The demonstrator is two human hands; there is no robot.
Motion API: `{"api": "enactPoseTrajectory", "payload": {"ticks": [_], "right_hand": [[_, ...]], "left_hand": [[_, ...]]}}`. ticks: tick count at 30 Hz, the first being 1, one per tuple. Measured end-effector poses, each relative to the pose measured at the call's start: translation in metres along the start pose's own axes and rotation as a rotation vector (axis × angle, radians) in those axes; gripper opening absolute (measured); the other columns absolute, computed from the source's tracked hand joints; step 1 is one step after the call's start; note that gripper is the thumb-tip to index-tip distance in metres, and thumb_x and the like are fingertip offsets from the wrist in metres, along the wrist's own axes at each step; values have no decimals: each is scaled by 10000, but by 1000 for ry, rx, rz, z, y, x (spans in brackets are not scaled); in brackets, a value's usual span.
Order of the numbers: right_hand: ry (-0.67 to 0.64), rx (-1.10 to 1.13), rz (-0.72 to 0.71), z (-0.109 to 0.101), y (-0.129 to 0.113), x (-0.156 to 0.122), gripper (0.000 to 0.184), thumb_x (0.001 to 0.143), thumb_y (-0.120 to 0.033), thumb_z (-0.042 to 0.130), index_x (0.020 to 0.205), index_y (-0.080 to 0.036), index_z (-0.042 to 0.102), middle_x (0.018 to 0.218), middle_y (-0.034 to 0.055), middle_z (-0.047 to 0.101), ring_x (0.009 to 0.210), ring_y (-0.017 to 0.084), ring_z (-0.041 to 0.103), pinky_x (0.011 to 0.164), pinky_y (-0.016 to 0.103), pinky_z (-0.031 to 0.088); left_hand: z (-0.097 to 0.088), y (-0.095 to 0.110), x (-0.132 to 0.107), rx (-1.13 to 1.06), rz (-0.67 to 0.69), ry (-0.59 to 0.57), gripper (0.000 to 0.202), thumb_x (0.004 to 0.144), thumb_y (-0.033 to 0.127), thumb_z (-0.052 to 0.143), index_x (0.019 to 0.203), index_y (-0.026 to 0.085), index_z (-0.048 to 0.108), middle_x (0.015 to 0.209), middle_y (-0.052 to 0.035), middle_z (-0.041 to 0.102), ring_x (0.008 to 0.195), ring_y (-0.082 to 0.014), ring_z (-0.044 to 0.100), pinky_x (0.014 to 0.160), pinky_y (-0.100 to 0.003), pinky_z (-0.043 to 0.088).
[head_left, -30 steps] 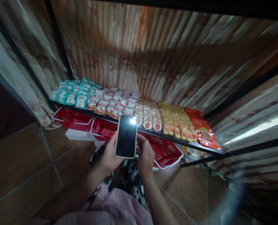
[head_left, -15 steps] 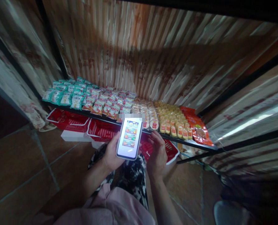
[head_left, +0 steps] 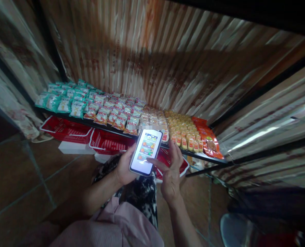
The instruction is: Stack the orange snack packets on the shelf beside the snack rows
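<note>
A lit smartphone (head_left: 145,151) lies tilted in my left hand (head_left: 125,168), whose fingers wrap its left side. Coloured panels show on its screen; the small text is too blurred to read. My right hand (head_left: 171,175) is open at the phone's right, its extended finger over the lower part of the screen. Whether that fingertip touches the glass I cannot tell. Beyond the phone runs a black shelf (head_left: 111,129) with rows of packaged snacks: teal bags (head_left: 65,104), white-and-red bags (head_left: 120,120), clear-wrapped round packs (head_left: 152,116), small yellow packs (head_left: 184,132) and orange bags (head_left: 209,139).
Below the shelf are red plastic baskets (head_left: 67,130) with white handles and a white box (head_left: 75,148) on the tiled floor (head_left: 15,178). A pleated curtain (head_left: 131,48) hangs behind the shelf. Black frame bars rise at both sides. A grey rounded object (head_left: 232,230) is at the lower right.
My right hand has stretched a finger over the phone's screen from beside it. The view has shifted, so the shelf sits further left. My left hand still holds the phone.
</note>
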State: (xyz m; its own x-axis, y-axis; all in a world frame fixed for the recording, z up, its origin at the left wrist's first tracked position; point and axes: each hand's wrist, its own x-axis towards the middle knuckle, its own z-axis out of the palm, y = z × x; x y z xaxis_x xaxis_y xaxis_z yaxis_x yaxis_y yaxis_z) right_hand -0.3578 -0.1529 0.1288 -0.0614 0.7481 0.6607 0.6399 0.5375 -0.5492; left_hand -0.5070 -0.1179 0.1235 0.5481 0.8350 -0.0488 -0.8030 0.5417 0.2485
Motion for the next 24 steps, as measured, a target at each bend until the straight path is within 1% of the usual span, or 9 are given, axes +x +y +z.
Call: {"api": "enactPoseTrajectory", "payload": {"ticks": [4, 7, 9, 11, 13, 14, 16, 20, 24], "right_hand": [[-125, -75, -154, -2, -2, 4, 628, 946, -545, 164, 1044, -251, 711, 1550, 10, 196, 1409, 341, 135, 1074, 682, 236], [-136, -109, -210, 3, 3, 13, 598, 957, -504, 155, 1118, -266, 679, 1547, 16, 214, 1411, 325, 154, 1083, 659, 231], [-71, -172, -187, 6, 8, 24, 564, 959, -492, 163, 1261, -265, 583, 1554, 38, 196, 1425, 313, 137, 1093, 635, 224], [57, -273, -122, 6, 13, 37, 543, 956, -490, 201, 1402, -263, 411, 1574, 59, 127, 1443, 314, 66, 1096, 651, 151], [182, -306, -41, 4, 14, 46, 580, 951, -501, 197, 1473, -253, 252, 1576, 85, 112, 1450, 300, 47, 1093, 654, 99], [233, -295, -9, 3, 14, 49, 604, 946, -516, 191, 1485, -243, 212, 1572, 99, 128, 1450, 292, 65, 1096, 644, 93], [289, -249, 33, 1, 12, 49, 632, 938, -539, 189, 1486, -224, 206, 1556, 117, 184, 1443, 280, 125, 1104, 617, 112], [333, -161, 56, 0, 7, 39, 590, 949, -508, 198, 1456, -218, 283, 1518, 119, 289, 1409, 276, 245, 1098, 588, 197], [403, -93, 120, -2, 10, 28, 564, 955, -508, 189, 1402, -221, 379, 1487, 107, 350, 1386, 262, 297, 1097, 563, 236]], "left_hand": [[-3, -1, 0, 0, 21, -12, 493, 975, 397, 327, 1219, 58, 589, 1123, -152, 679, 1013, -238, 646, 928, -348, 452], [-5, 0, -3, 10, 20, 0, 479, 970, 400, 348, 1221, 70, 588, 1101, -144, 687, 975, -233, 659, 884, -339, 474], [-7, 2, -5, 21, 4, 14, 478, 957, 415, 378, 1243, 85, 573, 1082, -139, 693, 938, -243, 668, 857, -360, 486], [-9, 3, -8, 25, -13, 15, 496, 945, 439, 396, 1266, 96, 555, 1079, -144, 692, 917, -266, 671, 844, -407, 491], [-10, 5, -10, 21, -20, 9, 514, 941, 456, 392, 1273, 96, 548, 1089, -155, 686, 910, -289, 669, 834, -457, 492], [-11, 6, -11, 19, -23, 8, 518, 939, 461, 391, 1273, 96, 547, 1096, -159, 682, 909, -297, 668, 827, -471, 492], [-12, 7, -12, 15, -23, 17, 512, 936, 454, 398, 1273, 98, 545, 1111, -162, 676, 918, -304, 665, 822, -478, 491], [-15, 6, -10, 20, -40, 28, 508, 928, 448, 408, 1241, 80, 564, 1103, -174, 676, 951, -315, 657, 832, -475, 488], [-15, 4, -8, 14, -18, 14, 519, 922, 433, 399, 1245, 57, 553, 1112, -191, 670, 934, -325, 659, 817, -491, 490]]}}
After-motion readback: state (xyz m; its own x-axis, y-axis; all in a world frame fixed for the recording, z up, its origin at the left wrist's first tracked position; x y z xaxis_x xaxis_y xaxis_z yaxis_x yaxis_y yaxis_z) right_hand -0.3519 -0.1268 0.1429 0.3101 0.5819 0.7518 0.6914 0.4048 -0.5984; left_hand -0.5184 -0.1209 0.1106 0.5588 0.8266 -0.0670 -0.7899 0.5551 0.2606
